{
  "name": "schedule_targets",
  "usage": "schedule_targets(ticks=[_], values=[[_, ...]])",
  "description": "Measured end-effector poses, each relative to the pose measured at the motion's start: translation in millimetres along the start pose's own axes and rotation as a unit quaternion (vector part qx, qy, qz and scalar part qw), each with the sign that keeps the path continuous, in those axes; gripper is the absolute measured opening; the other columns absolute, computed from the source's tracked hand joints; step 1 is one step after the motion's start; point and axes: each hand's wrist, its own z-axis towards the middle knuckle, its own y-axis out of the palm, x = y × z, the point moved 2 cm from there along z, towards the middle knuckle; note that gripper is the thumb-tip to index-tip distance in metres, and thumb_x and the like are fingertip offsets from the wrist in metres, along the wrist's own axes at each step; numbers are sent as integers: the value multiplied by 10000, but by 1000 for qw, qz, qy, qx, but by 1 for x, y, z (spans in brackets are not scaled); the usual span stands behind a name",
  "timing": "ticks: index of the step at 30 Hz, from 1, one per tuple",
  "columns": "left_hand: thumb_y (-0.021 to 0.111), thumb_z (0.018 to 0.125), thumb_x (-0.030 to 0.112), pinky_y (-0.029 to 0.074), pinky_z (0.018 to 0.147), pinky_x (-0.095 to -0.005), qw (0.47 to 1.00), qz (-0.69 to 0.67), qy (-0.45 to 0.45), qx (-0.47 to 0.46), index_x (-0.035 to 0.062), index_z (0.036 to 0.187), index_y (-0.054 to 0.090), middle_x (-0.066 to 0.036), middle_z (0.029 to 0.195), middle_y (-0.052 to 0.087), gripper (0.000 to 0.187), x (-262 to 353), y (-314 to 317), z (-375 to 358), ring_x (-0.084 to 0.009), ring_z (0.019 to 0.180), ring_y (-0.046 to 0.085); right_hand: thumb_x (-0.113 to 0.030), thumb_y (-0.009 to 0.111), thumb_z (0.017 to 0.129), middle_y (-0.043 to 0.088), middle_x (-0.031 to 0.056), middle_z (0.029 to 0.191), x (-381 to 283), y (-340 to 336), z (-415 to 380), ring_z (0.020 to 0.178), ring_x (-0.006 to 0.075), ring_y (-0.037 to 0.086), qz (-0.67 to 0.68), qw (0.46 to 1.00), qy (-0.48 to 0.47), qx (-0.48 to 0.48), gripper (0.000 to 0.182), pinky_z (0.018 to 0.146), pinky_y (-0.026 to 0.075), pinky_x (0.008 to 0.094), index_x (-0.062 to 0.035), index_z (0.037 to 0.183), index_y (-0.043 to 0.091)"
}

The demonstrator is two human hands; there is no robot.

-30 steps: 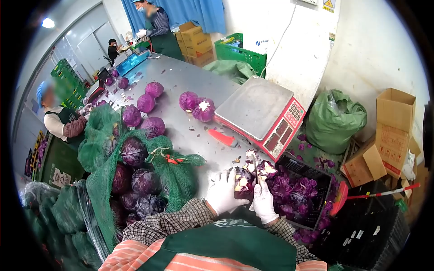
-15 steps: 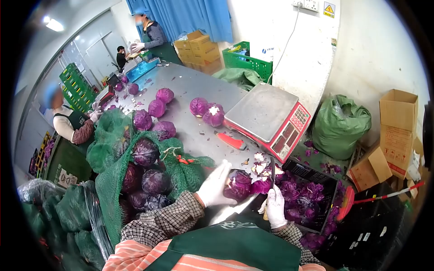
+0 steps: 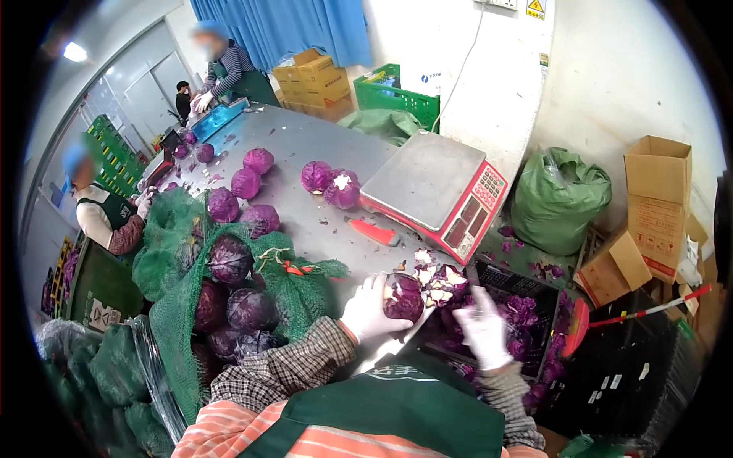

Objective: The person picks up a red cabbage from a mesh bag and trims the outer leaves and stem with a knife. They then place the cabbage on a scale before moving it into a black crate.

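Note:
My left hand [image 3: 374,311], in a white glove, grips a purple cabbage [image 3: 403,296] at the table's near edge. Cut stem pieces and leaves [image 3: 441,284] lie just right of that cabbage. Over the black crate [image 3: 551,324] of purple leaves [image 3: 521,311] is my gloved right hand [image 3: 485,334], its fingers smeared by motion; no knife can be made out in it. Whole dark cabbages [image 3: 252,308] fill an open green net bag [image 3: 169,320] to the left. A red-handled tool [image 3: 372,232] lies on the metal table [image 3: 305,229].
A red scale [image 3: 435,187] stands beyond the hands, with peeled cabbages [image 3: 341,189] left of it. A green sack [image 3: 561,200] and cardboard boxes [image 3: 658,206] are at the right. Two co-workers [image 3: 229,69] [image 3: 111,214] stand along the table, and another person [image 3: 183,99] is farther back.
My right hand has moved slightly right and up, and the blade seen upright above it no longer shows. The cabbage in my left hand has turned slightly. The view has shifted.

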Motion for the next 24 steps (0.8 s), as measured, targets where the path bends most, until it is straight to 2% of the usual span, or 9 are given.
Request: schedule_targets(ticks=[2, 3, 10, 12, 14, 16, 19, 21, 24], values=[[786, 591, 614, 419, 1019, -467, 998, -15, -47, -30, -85, 1416, 251, -284, 1356, 390, 1206, 4, -2, 2, -431, 1222, 455, -215, 765, 796, 631, 138, 1167, -18, 45, 8, 986, 223, 646, -108, 977, -183, -28, 598, 844, 536, 338, -49, 1319, 526], [794, 578, 620, 427, 1011, -451, 999, -8, -40, -28, -82, 1392, 280, -282, 1342, 407, 1191, 6, -3, 0, -416, 1210, 471, -258, 752, 796, 596, 172, 1237, -37, 56, 9, 1154, 313, 573, -111, 981, -139, -78, 576, 993, 456, 375, -42, 1288, 546], [812, 569, 591, 434, 995, -449, 999, -16, -25, -35, -99, 1396, 248, -283, 1279, 442, 1216, 8, -13, -5, -412, 1209, 469, -146, 713, 810, 616, 155, 1101, -24, 78, 11, 1065, 318, 594, -79, 982, -148, -86, 374, 932, 474, 380, -33, 1146, 592], [808, 559, 629, 425, 1011, -425, 998, -38, -33, -31, -105, 1366, 308, -272, 1249, 474, 1200, -4, -11, 0, -388, 1183, 502, -39, 666, 831, 622, 132, 1006, -15, 73, 6, 829, 232, 645, -13, 974, -224, -25, 230, 709, 532, 333, -25, 1047, 587], [796, 555, 664, 417, 1022, -417, 993, -93, -58, -40, -111, 1337, 349, -274, 1248, 482, 1188, -21, -10, 8, -378, 1182, 511, -23, 639, 858, 624, 111, 989, 36, 61, -3, 695, 169, 635, -38, 996, -80, -22, 193, 540, 523, 309, -18, 1033, 559], [854, 710, 265, 489, 949, -335, 925, -352, -87, -110, -53, 1217, 473, -132, 1158, 597, 710, -42, -8, 18, -196, 1065, 598, -7, 629, 866, 623, 94, 1005, 102, 37, -14, 640, 133, 621, 19, 996, -58, 70, 191, 453, 496, 288, -8, 1026, 525], [860, 705, 245, 470, 980, -344, 879, -451, -128, -83, -56, 1293, 413, -150, 1234, 553, 798, -58, -6, 12, -203, 1135, 562, 20, 669, 806, 620, 142, 1086, 158, -21, -25, 1011, 183, 605, 74, 978, 95, 173, 322, 900, 488, 294, 40, 1110, 566], [879, 658, 327, 445, 1008, -360, 955, -286, -28, -80, -65, 1337, 372, -185, 1278, 511, 934, -50, -10, 13, -236, 1189, 524, 53, 675, 799, 592, 157, 1245, 98, -37, -20, 1113, 199, 583, -100, 981, 82, 146, 563, 970, 460, 292, 67, 1324, 475], [866, 561, 518, 356, 1091, -399, 983, -46, 98, -146, -40, 1448, 250, -274, 1404, 376, 1216, -19, -20, 11, -380, 1308, 403, -94, 752, 789, 586, 161, 1275, 20, 4, -1, 1122, 208, 590, 101, 991, 83, 11, 626, 957, 475, 300, 13, 1348, 489]])
